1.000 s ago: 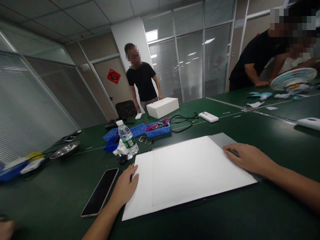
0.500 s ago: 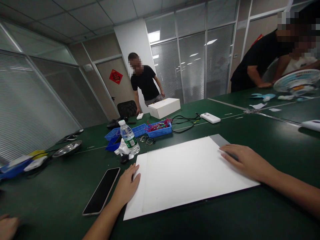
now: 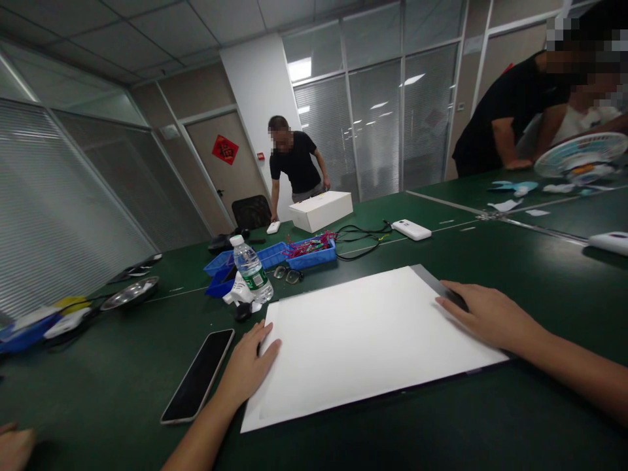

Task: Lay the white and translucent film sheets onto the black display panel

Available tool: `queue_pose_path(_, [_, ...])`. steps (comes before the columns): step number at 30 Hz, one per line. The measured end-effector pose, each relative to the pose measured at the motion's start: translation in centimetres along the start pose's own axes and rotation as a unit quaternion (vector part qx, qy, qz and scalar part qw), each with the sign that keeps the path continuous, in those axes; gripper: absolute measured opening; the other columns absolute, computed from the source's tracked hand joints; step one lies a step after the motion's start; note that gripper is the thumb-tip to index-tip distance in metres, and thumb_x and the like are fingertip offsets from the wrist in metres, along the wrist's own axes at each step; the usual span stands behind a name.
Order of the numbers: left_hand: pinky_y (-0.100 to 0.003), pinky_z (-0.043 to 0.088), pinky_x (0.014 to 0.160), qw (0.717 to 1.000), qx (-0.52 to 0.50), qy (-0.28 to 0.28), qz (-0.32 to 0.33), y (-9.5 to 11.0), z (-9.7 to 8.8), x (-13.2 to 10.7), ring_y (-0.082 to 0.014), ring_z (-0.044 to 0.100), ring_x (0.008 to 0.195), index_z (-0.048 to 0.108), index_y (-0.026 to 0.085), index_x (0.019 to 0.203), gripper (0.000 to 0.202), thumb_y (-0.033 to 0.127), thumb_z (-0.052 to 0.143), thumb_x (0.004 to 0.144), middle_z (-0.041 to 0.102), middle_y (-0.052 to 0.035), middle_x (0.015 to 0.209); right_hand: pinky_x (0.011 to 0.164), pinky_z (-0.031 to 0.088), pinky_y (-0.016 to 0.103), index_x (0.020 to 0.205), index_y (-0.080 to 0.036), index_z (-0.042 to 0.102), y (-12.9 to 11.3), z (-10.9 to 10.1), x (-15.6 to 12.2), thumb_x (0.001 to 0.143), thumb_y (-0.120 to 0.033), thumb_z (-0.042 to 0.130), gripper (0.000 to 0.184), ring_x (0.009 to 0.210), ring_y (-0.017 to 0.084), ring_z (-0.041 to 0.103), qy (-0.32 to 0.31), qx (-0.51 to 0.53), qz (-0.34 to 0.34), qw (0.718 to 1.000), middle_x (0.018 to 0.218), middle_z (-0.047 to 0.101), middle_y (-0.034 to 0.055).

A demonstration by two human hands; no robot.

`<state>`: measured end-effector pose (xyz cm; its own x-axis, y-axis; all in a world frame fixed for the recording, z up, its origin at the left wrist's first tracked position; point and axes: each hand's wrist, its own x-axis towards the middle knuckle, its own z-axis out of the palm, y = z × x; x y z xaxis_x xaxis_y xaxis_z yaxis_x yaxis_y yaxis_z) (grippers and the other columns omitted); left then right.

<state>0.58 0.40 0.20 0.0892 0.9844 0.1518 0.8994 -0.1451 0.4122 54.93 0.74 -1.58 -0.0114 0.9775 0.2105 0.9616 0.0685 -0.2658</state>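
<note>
A large white sheet [image 3: 363,340] lies flat on the green table [image 3: 490,418] in front of me, over a grey board whose strip [image 3: 432,280] shows at the sheet's right edge. My left hand [image 3: 248,369] rests flat on the sheet's left edge, fingers stretched out. My right hand [image 3: 483,314] lies flat on the sheet's right edge and the grey strip, fingers extended. Neither hand grips anything.
A black phone [image 3: 199,383] lies left of my left hand. Behind it stand a water bottle [image 3: 250,269], blue trays [image 3: 275,256] with coloured clips, glasses and a white box [image 3: 321,210]. A person stands at the far end; another leans over a fan [image 3: 581,157] at right. Someone's hand [image 3: 14,448] shows bottom left.
The upper white sheet has slid left, now covering the lower one almost fully; the grey strip at right has narrowed. The far person has bent toward the white box.
</note>
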Motion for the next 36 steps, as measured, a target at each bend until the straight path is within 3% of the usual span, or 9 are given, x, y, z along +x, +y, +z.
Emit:
queue_pose_path(5, [-0.053, 0.03, 0.126, 1.0, 0.008, 0.001, -0.003, -0.1, 0.1, 0.0, -0.0342, 0.042, 0.149, 0.06, 0.006, 0.145, 0.076, 0.059, 0.054, 0.091, 0.048, -0.0194, 0.158, 0.113, 0.049, 0.056, 0.152, -0.019, 0.054, -0.7, 0.1, -0.3, 0.1, -0.072, 0.036, 0.076, 0.128, 0.031, 0.06, -0.008, 0.024, -0.045, 0.999, 0.145, 0.058, 0.0092])
queue_pose_path(12, [-0.052, 0.031, 0.126, 1.0, 0.02, 0.008, 0.003, -0.5, 0.5, 0.0, -0.0343, 0.044, 0.148, 0.061, 0.006, 0.145, 0.074, 0.055, 0.053, 0.09, 0.051, -0.0193, 0.156, 0.115, 0.049, 0.054, 0.155, -0.019, 0.051, -0.4, 0.5, -0.1, 0.102, -0.065, 0.04, 0.071, 0.132, 0.031, 0.058, -0.004, 0.038, -0.087, 0.995, 0.149, 0.054, 0.0106])
queue_pose_path(15, [-0.051, 0.03, 0.126, 1.0, 0.022, 0.003, 0.007, -0.4, 0.4, 0.0, -0.0336, 0.043, 0.149, 0.059, 0.005, 0.146, 0.075, 0.055, 0.05, 0.091, 0.05, -0.019, 0.157, 0.12, 0.042, 0.057, 0.154, -0.018, 0.052, -0.6, 0.4, -0.2, 0.102, -0.066, 0.04, 0.072, 0.14, 0.032, 0.052, 0.004, 0.037, -0.103, 0.994, 0.153, 0.05, 0.0114])
queue_pose_path(17, [-0.051, 0.03, 0.126, 1.0, 0.024, 0.004, 0.011, -0.5, 0.4, 0.0, -0.0335, 0.043, 0.149, 0.059, 0.005, 0.146, 0.074, 0.055, 0.05, 0.091, 0.05, -0.019, 0.157, 0.125, 0.034, 0.06, 0.155, -0.023, 0.051, -1.0, 0.0, -0.6, 0.101, -0.064, 0.045, 0.068, 0.147, 0.032, 0.044, 0.008, 0.029, -0.152, 0.988, 0.158, 0.045, 0.0083])
queue_pose_path(20, [-0.052, 0.031, 0.126, 1.0, 0.028, 0.005, 0.01, -0.5, 0.5, 0.1, -0.0347, 0.043, 0.149, 0.06, 0.005, 0.146, 0.074, 0.054, 0.051, 0.091, 0.049, -0.0201, 0.158, 0.128, 0.024, 0.063, 0.158, -0.035, 0.045, -2.3, -1.2, -1.4, 0.099, -0.057, 0.054, 0.064, 0.153, 0.03, 0.034, -0.01, 0.008, -0.283, 0.959, 0.163, 0.036, 0.0025])
queue_pose_path(23, [-0.054, 0.03, 0.125, 0.999, 0.032, 0.001, 0.006, -0.6, 0.5, 0.1, -0.0367, 0.043, 0.149, 0.06, 0.004, 0.146, 0.075, 0.053, 0.052, 0.09, 0.046, -0.0219, 0.159, 0.127, 0.027, 0.063, 0.161, -0.038, 0.038, -3.9, -2.5, -2.4, 0.096, -0.054, 0.062, 0.071, 0.154, 0.031, 0.032, -0.052, 0.011, -0.387, 0.92, 0.165, 0.031, 0.0028])
queue_pose_path(26, [-0.053, 0.031, 0.125, 0.999, 0.033, -0.002, 0.002, -0.5, 0.4, 0.1, -0.0368, 0.043, 0.149, 0.06, 0.005, 0.147, 0.074, 0.053, 0.053, 0.09, 0.044, -0.0209, 0.161, 0.127, 0.031, 0.056, 0.163, -0.034, 0.037, -5.3, -3.0, -3.1, 0.092, -0.054, 0.069, 0.08, 0.153, 0.031, 0.035, -0.081, 0.044, -0.441, 0.893, 0.164, 0.033, 0.0072])
queue_pose_path(30, [-0.051, 0.033, 0.124, 0.999, 0.037, -0.007, -0.008, -0.4, 0.2, 0.0, -0.036, 0.044, 0.148, 0.059, 0.008, 0.148, 0.073, 0.052, 0.054, 0.089, 0.044, -0.0176, 0.162, 0.124, 0.039, 0.052, 0.163, -0.031, 0.037, -5.8, -2.6, -3.4, 0.092, -0.053, 0.069, 0.081, 0.149, 0.03, 0.041, -0.104, 0.049, -0.455, 0.883, 0.162, 0.037, 0.0091])
queue_pose_path(36, [-0.05, 0.03, 0.126, 0.999, 0.035, -0.017, -0.011, 0.2, 0.0, 0.0, -0.0347, 0.04, 0.151, 0.058, 0.004, 0.148, 0.077, 0.053, 0.049, 0.09, 0.041, -0.0197, 0.163, 0.12, 0.045, 0.052, 0.162, -0.031, 0.039, -5.6, -2.7, -3.1, 0.095, -0.053, 0.065, 0.075, 0.147, 0.03, 0.046, -0.111, 0.019, -0.456, 0.883, 0.161, 0.039, 0.0083])
